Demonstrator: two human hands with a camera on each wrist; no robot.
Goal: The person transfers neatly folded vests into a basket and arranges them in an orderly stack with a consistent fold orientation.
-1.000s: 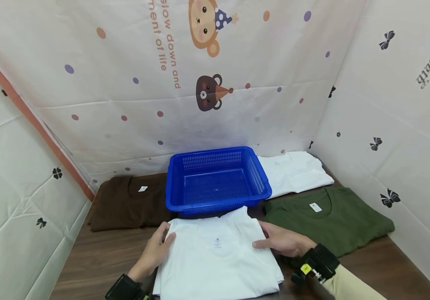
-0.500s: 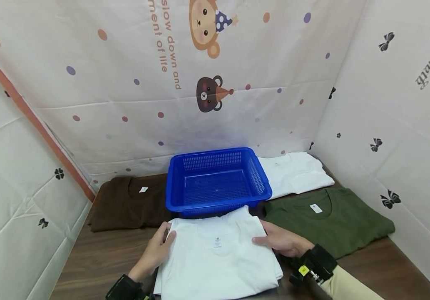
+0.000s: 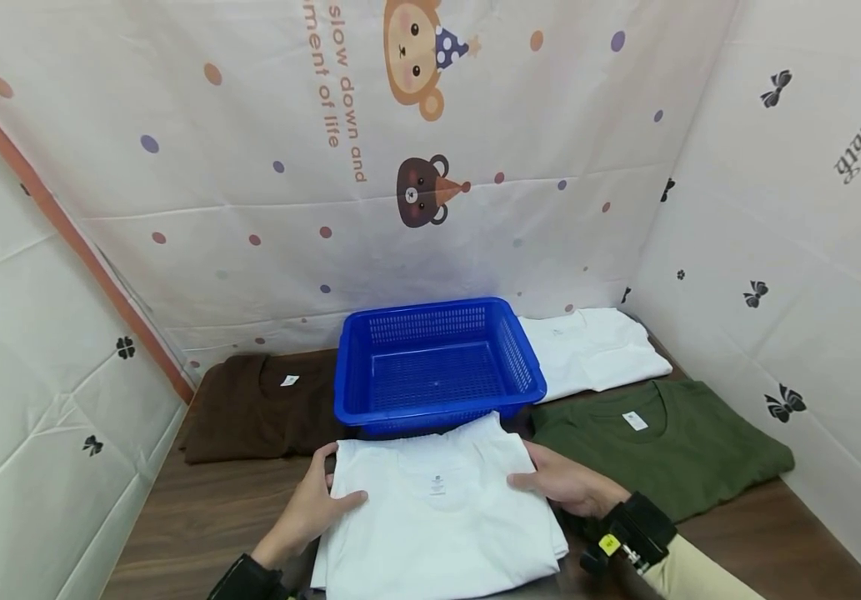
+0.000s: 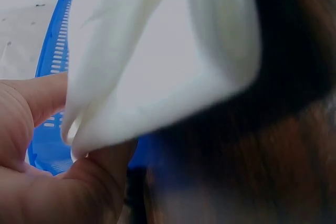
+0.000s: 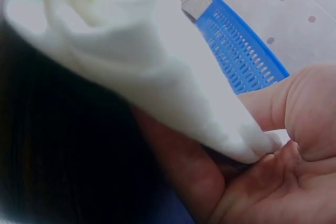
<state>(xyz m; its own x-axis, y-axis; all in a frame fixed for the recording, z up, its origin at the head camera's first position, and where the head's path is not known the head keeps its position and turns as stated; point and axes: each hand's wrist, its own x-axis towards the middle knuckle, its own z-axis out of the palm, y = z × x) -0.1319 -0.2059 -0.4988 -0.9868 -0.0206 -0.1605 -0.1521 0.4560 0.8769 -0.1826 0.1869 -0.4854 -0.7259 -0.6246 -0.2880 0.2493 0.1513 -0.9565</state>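
A folded white T-shirt (image 3: 441, 517) is held up off the table in front of me, its neck label facing up. My left hand (image 3: 315, 500) grips its left edge, thumb on top and fingers underneath. On the opposite edge my right hand (image 3: 565, 482) pinches it the same way. In the left wrist view the shirt's folded layers (image 4: 157, 77) sit between thumb and fingers. The right wrist view shows the cloth (image 5: 157, 77) lying over the fingers with the thumb above. Just beyond the shirt stands a blue plastic basket (image 3: 351, 367) with nothing in it.
A folded brown T-shirt (image 3: 265, 417) lies left of the basket. To the right are another folded white T-shirt (image 3: 595, 350) and a folded green T-shirt (image 3: 670, 450). Printed cloth walls (image 3: 287, 267) enclose the back and sides of the wooden table (image 3: 175, 533).
My left thumb has shifted inward over the shirt's top, and the left fingers have moved slightly. The right hand keeps its grip. The whole view has tilted a little.
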